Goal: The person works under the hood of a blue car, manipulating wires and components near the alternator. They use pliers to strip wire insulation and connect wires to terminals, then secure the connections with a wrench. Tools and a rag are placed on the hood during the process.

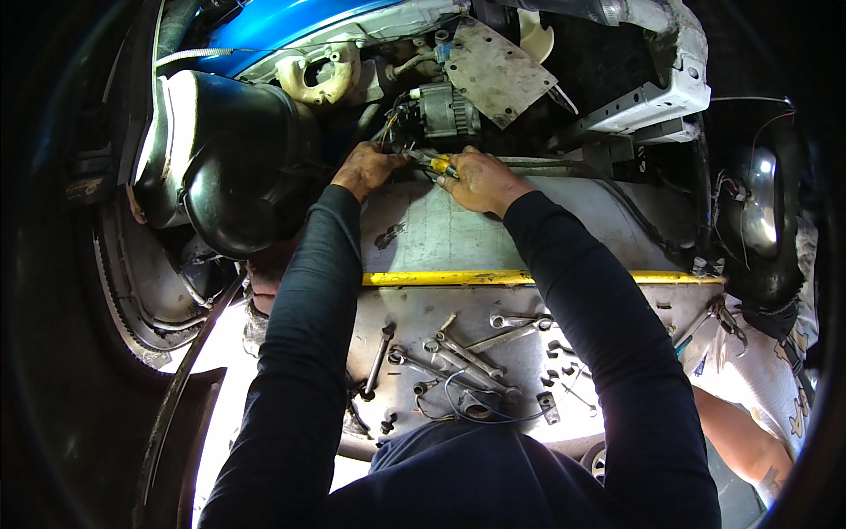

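Note:
Deep in an engine bay, my right hand is closed around yellow-handled pliers. Their metal jaws point left toward my other hand. My left hand has its fingers pinched together at some thin wires; the exact spot they grip is small and partly hidden by the fingers. Just beyond both hands sits a ribbed metal alternator. Beneath my wrists lies a wide grey metal panel with a yellow front edge.
Several combination wrenches, loose sockets and a thin blue wire lie on the lower metal surface. A black rounded housing stands left, a flat drilled plate above. At right, another person's arm shows beside a chrome lamp.

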A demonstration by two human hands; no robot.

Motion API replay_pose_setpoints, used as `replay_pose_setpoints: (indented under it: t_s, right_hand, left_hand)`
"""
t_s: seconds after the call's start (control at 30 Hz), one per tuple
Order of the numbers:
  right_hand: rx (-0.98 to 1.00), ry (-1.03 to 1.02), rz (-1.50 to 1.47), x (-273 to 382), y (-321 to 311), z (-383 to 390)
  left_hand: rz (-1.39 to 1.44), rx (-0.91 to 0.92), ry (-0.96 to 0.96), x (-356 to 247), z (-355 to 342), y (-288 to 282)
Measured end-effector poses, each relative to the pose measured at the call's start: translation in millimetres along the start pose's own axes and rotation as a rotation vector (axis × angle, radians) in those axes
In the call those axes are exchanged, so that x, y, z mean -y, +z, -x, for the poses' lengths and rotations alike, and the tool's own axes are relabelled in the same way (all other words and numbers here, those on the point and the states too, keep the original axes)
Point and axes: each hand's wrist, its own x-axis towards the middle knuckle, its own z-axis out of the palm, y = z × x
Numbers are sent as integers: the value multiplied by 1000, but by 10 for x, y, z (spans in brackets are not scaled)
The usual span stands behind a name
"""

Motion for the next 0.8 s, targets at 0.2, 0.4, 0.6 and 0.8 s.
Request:
replay_pose_setpoints:
  t_s: [0.2, 0.4, 0.6, 0.8]
  right_hand:
    - [-4, -55, -57, 14, -12, -29]
    - [-38, -61, -117, 12, -3, -51]
    - [69, 58, -286, 36, -92, -108]
    - [147, 88, -297, 69, -184, -131]
  left_hand:
    - [131, 25, 0, 51, -12, 13]
    - [305, 43, -41, -56, 100, 68]
    - [182, -106, 79, -228, 264, 178]
    - [102, -247, 151, -275, 295, 266]
